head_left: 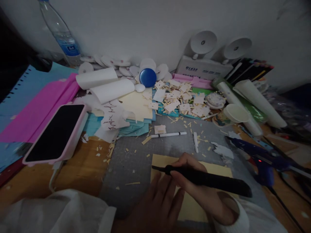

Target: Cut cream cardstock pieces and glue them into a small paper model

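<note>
Yellow paper (194, 208) is lying flat on the gray mat (127, 161), directly under both hands. The left hand (160, 200) is resting on it with its fingers extended and spread, grasping nothing. The right hand (205, 197) is gripping a black tool (218, 183) between thumb and fingers, and the tool's thin tip is pointing left, at the paper's left edge near the upper corner; whether the tip is touching the paper, I cannot tell.

Beyond the paper, a white pen (168, 134) is lying crosswise on the mat, with a small card (159, 129) just behind its left end and a short white stick (195, 142) off to its right. Small yellow scraps are dotting the mat around them. Farther back, a heap of little paper figures (171, 96) is spreading toward a paper cup (234, 114). On the right, a blue glue gun (257, 155) is showing a red light. On the left, a phone (57, 132) is leaning at a slant, a white cable trailing from its lower end onto the wooden table (89, 174).
</note>
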